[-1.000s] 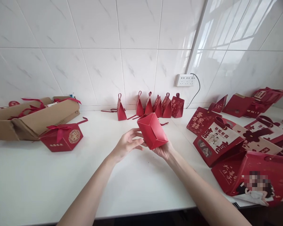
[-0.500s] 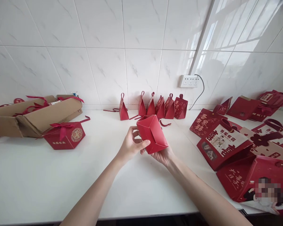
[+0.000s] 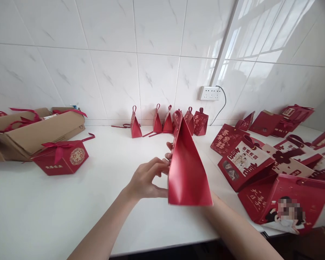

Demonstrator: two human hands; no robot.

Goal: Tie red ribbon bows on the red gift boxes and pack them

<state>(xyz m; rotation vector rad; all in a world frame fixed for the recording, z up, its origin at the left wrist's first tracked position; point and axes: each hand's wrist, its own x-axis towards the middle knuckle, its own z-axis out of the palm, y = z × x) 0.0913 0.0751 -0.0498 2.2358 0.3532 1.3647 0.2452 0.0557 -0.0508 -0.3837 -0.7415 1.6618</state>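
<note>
Head view: red paper box (image 3: 188,169) raised upright above the tabletop (image 3: 70,202), pinched along its near edge by the left hand (image 3: 144,178), fingers curled shut on it; right hand (image 3: 169,148) mostly hidden behind, fingertips showing, grip unclear. Could crease or slip from so light a pinch, tumbling toward the bags just right.

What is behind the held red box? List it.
Behind the box: right hand fingertips show at its left edge; the rest is covered. Folded boxes stand at the wall. The left hand touches its left side.
</note>
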